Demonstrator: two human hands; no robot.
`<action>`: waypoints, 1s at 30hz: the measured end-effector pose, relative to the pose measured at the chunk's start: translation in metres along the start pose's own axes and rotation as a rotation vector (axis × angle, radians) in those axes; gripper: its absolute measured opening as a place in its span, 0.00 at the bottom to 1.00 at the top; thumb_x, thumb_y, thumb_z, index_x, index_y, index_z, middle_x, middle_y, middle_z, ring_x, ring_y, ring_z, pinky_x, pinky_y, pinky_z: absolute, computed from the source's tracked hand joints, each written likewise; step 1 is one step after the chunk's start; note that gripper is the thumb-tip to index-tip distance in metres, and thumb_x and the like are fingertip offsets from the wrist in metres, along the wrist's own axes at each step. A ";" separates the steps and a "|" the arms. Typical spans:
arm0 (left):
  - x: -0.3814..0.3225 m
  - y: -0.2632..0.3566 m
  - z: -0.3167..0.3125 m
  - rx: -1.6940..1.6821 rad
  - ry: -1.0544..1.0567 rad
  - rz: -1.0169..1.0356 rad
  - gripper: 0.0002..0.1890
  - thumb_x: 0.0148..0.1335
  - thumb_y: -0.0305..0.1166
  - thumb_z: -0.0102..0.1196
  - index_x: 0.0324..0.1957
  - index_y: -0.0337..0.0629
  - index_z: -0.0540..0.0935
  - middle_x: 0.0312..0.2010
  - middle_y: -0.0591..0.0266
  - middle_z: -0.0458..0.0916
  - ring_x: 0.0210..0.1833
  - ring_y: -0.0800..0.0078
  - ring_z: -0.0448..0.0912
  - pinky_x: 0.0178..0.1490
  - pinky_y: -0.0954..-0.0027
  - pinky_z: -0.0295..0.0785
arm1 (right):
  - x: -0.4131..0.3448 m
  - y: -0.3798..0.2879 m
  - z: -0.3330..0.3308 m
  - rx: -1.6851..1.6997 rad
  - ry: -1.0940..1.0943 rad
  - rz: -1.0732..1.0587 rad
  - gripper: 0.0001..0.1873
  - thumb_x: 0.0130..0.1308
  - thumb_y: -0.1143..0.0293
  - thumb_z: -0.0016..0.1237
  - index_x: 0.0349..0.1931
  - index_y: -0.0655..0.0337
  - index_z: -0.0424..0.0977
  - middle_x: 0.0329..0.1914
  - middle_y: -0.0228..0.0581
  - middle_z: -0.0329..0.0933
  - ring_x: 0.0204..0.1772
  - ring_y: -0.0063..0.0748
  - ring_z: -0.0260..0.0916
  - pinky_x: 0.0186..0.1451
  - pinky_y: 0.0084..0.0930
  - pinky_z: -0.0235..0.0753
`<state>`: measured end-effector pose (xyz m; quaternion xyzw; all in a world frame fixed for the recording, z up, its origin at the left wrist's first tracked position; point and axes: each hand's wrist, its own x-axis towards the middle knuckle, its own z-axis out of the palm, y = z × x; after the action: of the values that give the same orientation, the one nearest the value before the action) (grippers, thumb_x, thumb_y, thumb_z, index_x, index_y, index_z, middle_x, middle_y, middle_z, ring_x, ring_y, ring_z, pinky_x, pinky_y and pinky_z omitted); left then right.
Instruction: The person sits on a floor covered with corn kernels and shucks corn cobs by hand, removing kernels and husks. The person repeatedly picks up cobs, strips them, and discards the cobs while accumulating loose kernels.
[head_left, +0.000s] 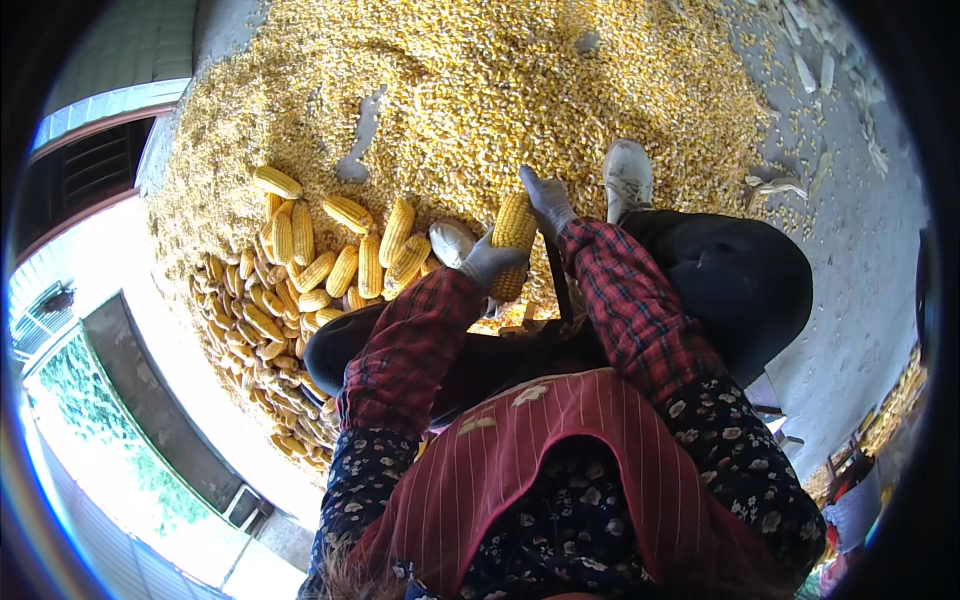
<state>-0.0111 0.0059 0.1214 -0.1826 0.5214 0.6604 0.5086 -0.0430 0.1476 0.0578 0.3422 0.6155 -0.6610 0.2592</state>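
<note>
My left hand (491, 261), in a grey glove, is closed around a yellow corn cob (514, 225) full of kernels, held upright in the picture between my knees. My right hand (549, 201), also gloved, is at the cob's upper right side, its fingers pointing up; whether it grips the cob I cannot tell. A dark narrow bar (558, 281) runs below my right hand towards my lap. Loose corn kernels (480, 112) cover the floor in front of me. Several whole cobs (370, 266) lie to the left of my left hand.
A large heap of cobs (255, 322) stretches down the left side. My shoes (628, 176) stand among the kernels. Husks (780, 186) and pale stripped cobs (805, 73) lie on the concrete floor (862, 247) at the right. A low wall (150, 390) stands at the far left.
</note>
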 end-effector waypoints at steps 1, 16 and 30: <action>0.001 -0.002 -0.003 0.045 0.029 0.012 0.32 0.40 0.27 0.59 0.51 0.40 0.64 0.37 0.61 0.73 0.36 0.70 0.73 0.38 0.68 0.70 | 0.004 0.003 0.002 0.210 -0.038 0.036 0.32 0.52 0.40 0.38 0.19 0.69 0.71 0.17 0.41 0.71 0.25 0.34 0.67 0.29 0.29 0.65; -0.010 0.032 0.031 0.819 0.283 -0.054 0.39 0.39 0.35 0.59 0.54 0.34 0.56 0.39 0.53 0.73 0.39 0.64 0.74 0.42 0.69 0.69 | 0.021 0.017 -0.004 -0.208 0.059 -0.019 0.37 0.50 0.36 0.35 0.26 0.71 0.72 0.22 0.50 0.71 0.29 0.36 0.70 0.33 0.30 0.67; 0.023 -0.015 -0.023 0.368 0.257 -0.004 0.30 0.45 0.36 0.57 0.49 0.35 0.61 0.36 0.57 0.73 0.34 0.68 0.73 0.36 0.69 0.69 | 0.000 0.001 0.003 -0.150 0.033 -0.122 0.34 0.54 0.40 0.34 0.32 0.70 0.73 0.29 0.51 0.74 0.36 0.41 0.70 0.41 0.30 0.66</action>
<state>-0.0149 -0.0040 0.0872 -0.1706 0.6932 0.5245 0.4639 -0.0421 0.1443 0.0571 0.2946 0.6869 -0.6220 0.2333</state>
